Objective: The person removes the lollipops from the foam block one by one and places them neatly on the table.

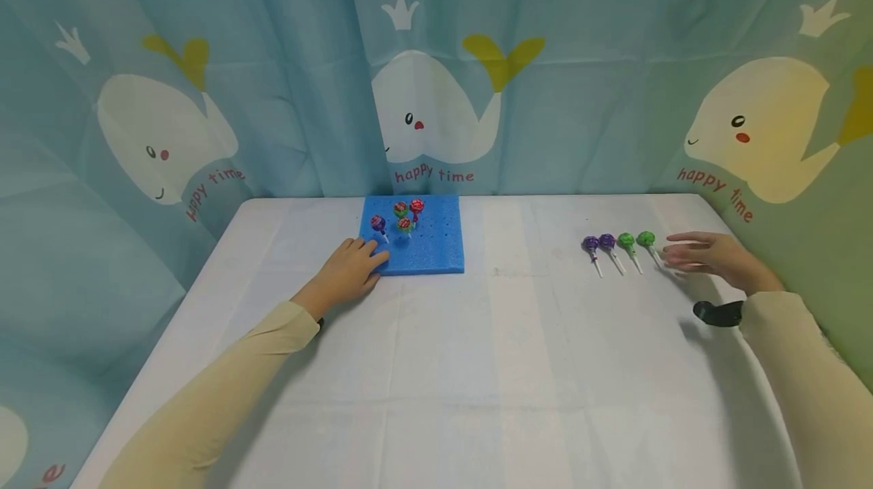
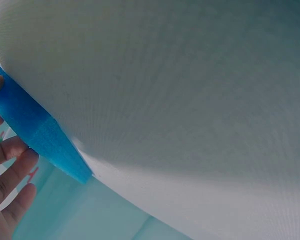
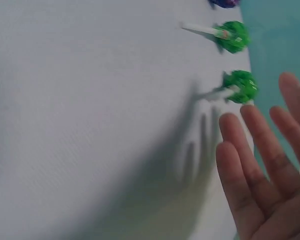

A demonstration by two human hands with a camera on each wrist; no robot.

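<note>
At the back left of the table lies a blue foam block dotted with small holes. My left hand holds its near left corner, thumb against the front side and fingers over the top and left edges. Several lollipops stand in the block: a purple one, a red one and red-and-green ones. My right hand hovers at the right, fingers extended and apart, right beside a green lollipop. Left of that lie another green lollipop and two purple lollipops, sticks toward me.
A white cloth covers the table. Behind it and at both sides hangs a blue-green curtain with whale prints, close to the table's back edge. A black strap end sticks out at my right wrist.
</note>
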